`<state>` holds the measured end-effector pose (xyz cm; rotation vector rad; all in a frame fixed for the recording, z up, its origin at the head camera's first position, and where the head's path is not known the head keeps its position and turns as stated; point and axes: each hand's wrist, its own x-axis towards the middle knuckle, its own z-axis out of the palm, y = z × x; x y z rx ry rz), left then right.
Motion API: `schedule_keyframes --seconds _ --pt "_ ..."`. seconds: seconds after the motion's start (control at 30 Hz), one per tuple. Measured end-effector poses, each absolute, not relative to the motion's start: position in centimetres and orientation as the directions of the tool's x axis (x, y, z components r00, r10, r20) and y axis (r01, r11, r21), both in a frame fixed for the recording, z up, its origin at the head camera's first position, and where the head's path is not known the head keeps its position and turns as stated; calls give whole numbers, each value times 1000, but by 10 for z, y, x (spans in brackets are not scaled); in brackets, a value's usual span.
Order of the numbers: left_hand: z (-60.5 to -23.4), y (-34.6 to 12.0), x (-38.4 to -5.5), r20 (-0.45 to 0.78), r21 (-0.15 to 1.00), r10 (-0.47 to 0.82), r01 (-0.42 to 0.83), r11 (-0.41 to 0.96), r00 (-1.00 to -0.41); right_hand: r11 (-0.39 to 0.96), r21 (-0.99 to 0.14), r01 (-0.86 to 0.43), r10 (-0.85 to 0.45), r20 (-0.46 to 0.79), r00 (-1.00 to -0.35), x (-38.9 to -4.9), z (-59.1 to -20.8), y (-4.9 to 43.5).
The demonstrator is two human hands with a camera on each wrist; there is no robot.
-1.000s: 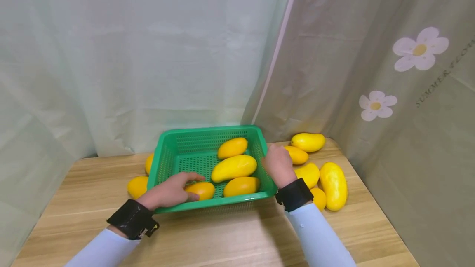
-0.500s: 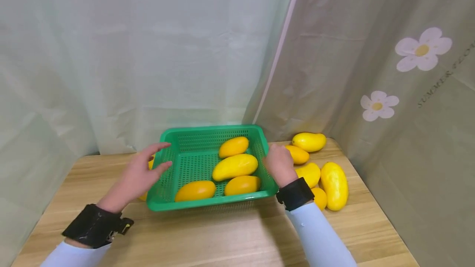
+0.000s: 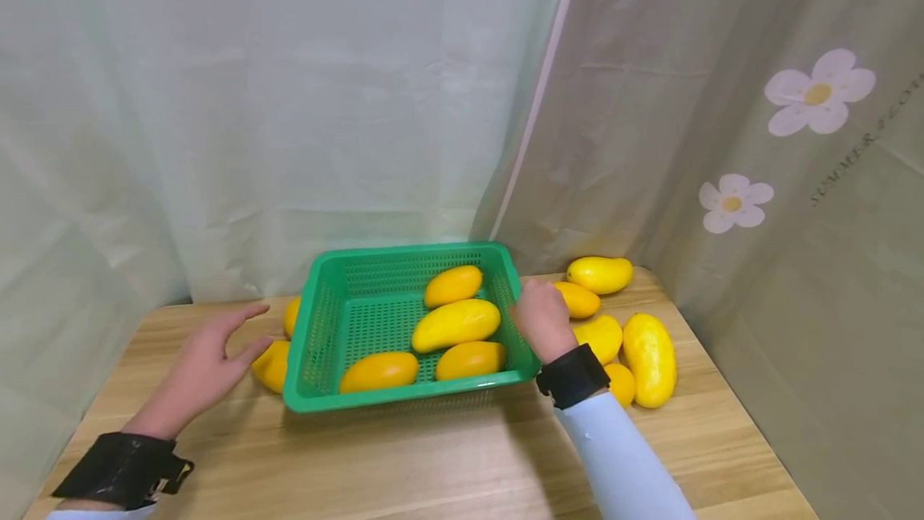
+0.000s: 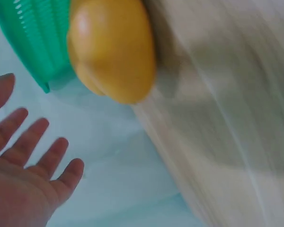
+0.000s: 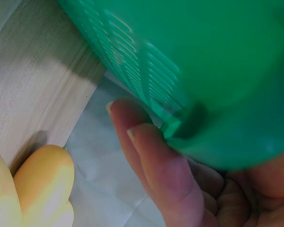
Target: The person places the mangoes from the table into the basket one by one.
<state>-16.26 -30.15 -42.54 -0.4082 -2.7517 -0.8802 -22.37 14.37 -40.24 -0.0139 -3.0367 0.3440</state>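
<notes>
A green perforated plastic basket (image 3: 411,398) holds several yellow mangoes, among them one mango (image 3: 378,371) at its front left and a longer one (image 3: 456,325) right of the middle. My right hand (image 3: 545,319) grips the basket's right rim; in the right wrist view its fingers curl under the green edge. Left of the basket, my left hand (image 3: 198,371) has its fingers spread and holds nothing. Close by its thumb lies a mango (image 3: 270,366) against the basket's left side, with another (image 3: 291,316) behind it, partly hidden. The left wrist view shows the nearer mango (image 4: 114,52) beyond the fingertips.
Several more mangoes lie right of the basket, including a large one (image 3: 650,361) and one at the back (image 3: 599,275). The wooden table (image 3: 433,464) ends at a pale curtain (image 3: 346,119) behind and a flowered one (image 3: 816,279) on the right.
My left hand has let go of the mango at the basket's front left, lifted out over the left rim and moved left beside the outside mangoes. The right hand stays on the rim.
</notes>
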Motion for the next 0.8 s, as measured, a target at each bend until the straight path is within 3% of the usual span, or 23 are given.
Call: schedule_keyframes --seconds 0.33,0.8 --pt "-445 -300 -157 121 530 317 331 780 -941 972 -233 8 25 71 -997 -223 -401 144" --pt "-468 -288 -160 139 403 370 394 826 -919 972 -234 3 21 73 -997 -221 -400 142"
